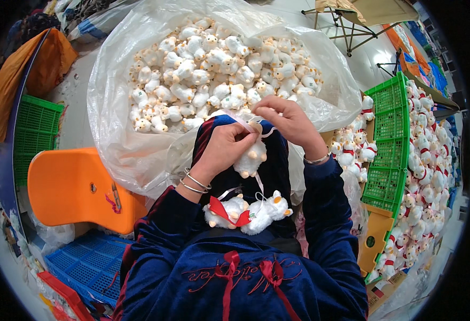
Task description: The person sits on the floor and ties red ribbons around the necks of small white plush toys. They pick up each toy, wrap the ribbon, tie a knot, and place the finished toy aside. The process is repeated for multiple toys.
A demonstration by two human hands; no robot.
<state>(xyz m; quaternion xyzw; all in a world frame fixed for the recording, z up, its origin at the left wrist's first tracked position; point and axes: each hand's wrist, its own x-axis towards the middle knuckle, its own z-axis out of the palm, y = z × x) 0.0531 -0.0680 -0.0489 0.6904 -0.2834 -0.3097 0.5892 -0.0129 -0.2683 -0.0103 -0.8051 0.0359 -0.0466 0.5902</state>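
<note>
Pinching a pale ribbon (245,122) near the middle of the frame, the fingers (264,109) of the right hand (288,123) are seen closed together on it. A small white plush sheep (250,158) is clamped in the left hand (225,147), whose fingers are wrapped around its upper part. Just below, on the lap, two more plush sheep (248,213) are laid side by side, one wearing a red ribbon. Thin bangles are worn on the left wrist and a bracelet on the right. Behind the hands, a large clear plastic bag (112,107) filled with similar toys is spread across the upper middle. A green crate (390,150) and rows of ribboned toys are seen at right, an orange chair (74,187) at left, and a blue crate (85,262) at lower left.
</note>
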